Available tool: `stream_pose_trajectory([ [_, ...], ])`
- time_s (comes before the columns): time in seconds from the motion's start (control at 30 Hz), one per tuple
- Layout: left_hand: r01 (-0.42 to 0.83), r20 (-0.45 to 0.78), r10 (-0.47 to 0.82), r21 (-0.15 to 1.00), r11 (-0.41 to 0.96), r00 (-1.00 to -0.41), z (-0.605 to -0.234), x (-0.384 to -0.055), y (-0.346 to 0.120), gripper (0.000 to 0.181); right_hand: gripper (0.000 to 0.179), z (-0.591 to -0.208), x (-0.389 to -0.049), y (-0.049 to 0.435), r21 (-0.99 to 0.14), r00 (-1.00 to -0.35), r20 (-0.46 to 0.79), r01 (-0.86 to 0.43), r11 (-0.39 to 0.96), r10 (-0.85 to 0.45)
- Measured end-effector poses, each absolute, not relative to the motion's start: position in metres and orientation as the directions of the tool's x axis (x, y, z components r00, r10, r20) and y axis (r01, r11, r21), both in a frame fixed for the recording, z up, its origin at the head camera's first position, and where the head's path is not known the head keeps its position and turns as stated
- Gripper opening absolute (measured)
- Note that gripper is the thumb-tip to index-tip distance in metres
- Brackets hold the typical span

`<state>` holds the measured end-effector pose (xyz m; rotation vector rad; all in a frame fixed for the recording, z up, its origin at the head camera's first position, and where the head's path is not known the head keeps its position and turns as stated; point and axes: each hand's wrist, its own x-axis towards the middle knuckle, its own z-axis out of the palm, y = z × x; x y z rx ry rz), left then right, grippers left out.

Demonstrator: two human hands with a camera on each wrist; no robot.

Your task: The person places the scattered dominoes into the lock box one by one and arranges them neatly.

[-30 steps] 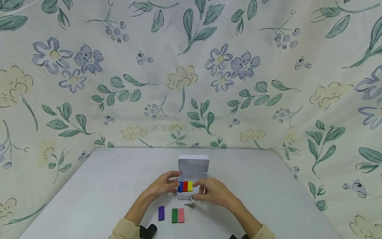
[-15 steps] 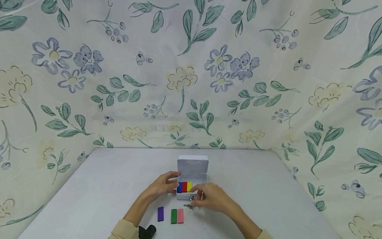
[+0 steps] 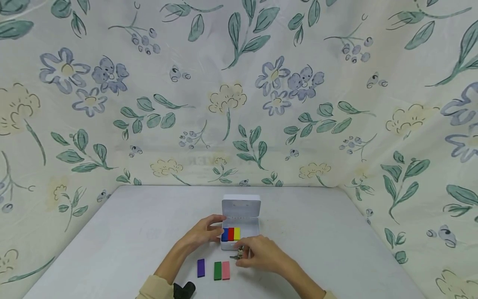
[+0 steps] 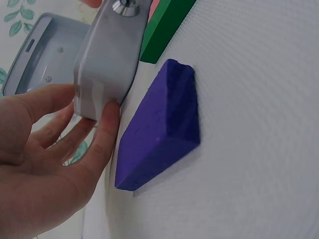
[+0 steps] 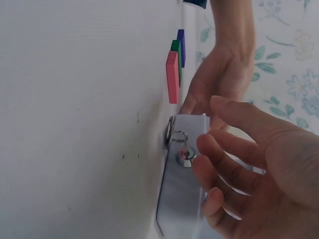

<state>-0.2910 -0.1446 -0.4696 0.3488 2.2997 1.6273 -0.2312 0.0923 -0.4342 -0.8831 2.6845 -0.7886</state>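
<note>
A small metal lockbox stands on the table with its lid raised. Blue, red and yellow blocks lie side by side inside it. My left hand holds the box's left side; in the left wrist view its fingertips press the box corner. A key sits in the front lock, with a ring and more keys hanging from it. My right hand is beside the keys, fingers loosely bent, with nothing seen in its grasp.
In front of the box lie a purple block, a green block and a pink block, the last two side by side. A dark object shows by the left sleeve. Patterned fabric rises behind the white table.
My right hand has drawn back from the yellow block, moving down toward the box's front and the keys. The left hand stays on the box. The blocks have not moved.
</note>
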Motion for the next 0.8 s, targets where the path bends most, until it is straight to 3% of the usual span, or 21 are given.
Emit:
stream_pose_trajectory([
  [0.37,0.035,-0.095,0.367,0.943,0.332,-0.926,-0.472,-0.29,-0.145,0.05,0.038,-0.439,-0.226,0.086,-0.55,-0.787,-0.05,-0.492,0.675,-0.615],
  [0.8,0.034,-0.094,0.36,0.943,0.332,-0.928,-0.469,-0.289,-0.145,0.05,0.046,-0.444,-0.223,0.081,-0.518,-0.774,-0.053,-0.519,0.68,-0.631],
])
